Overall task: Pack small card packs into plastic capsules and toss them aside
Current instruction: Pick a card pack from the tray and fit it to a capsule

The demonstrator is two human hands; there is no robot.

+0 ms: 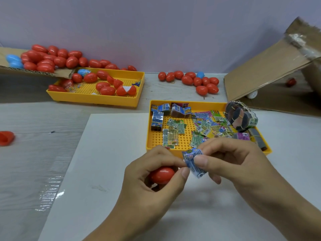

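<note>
Card pack [194, 162] pinched btwn both hands: digit "6" or "9" on white tag at its near end, rest of print too small to read. Same digit tag on several packs [175, 127] in near yellow tray [149, 129], w/ barcodes; other lettering illegible.

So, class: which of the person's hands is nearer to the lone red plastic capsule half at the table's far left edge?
Left. The left hand is on that side of the capsule half; the right hand is farther right, by the card tray.
</note>
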